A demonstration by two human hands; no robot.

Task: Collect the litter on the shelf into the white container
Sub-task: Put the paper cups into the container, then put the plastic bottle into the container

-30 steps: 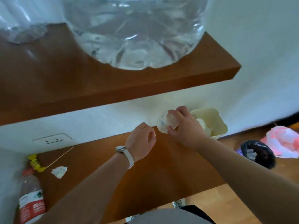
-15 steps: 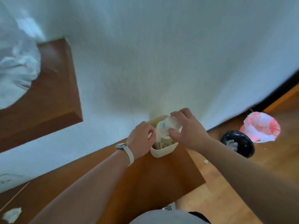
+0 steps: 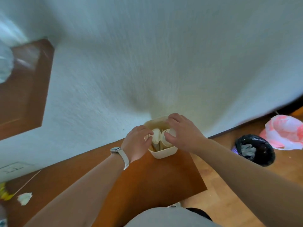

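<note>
The white container [image 3: 164, 154] stands at the right end of the brown shelf [image 3: 147, 181], against the wall. My right hand [image 3: 182, 133] grips a clear plastic cup [image 3: 167, 136] that lies tilted inside the container's mouth. My left hand [image 3: 136, 142] rests on the container's left rim, its fingers curled beside a pale crumpled piece [image 3: 156, 135] in the container. A crumpled white tissue [image 3: 24, 198] lies on the shelf at the far left, with a yellow wrapper [image 3: 4, 192] and a thin stick [image 3: 27, 181] near it.
An upper wooden shelf [image 3: 27, 89] juts out at the left with a clear jug partly in view. On the floor to the right stand a black-lined bin [image 3: 255, 149] and a pink and white bag [image 3: 285, 131]. A wall socket [image 3: 14, 169] sits above the shelf.
My right hand has lowered the plastic cup from above the container down into its mouth. My left hand has moved onto the container's rim. The view has swung right.
</note>
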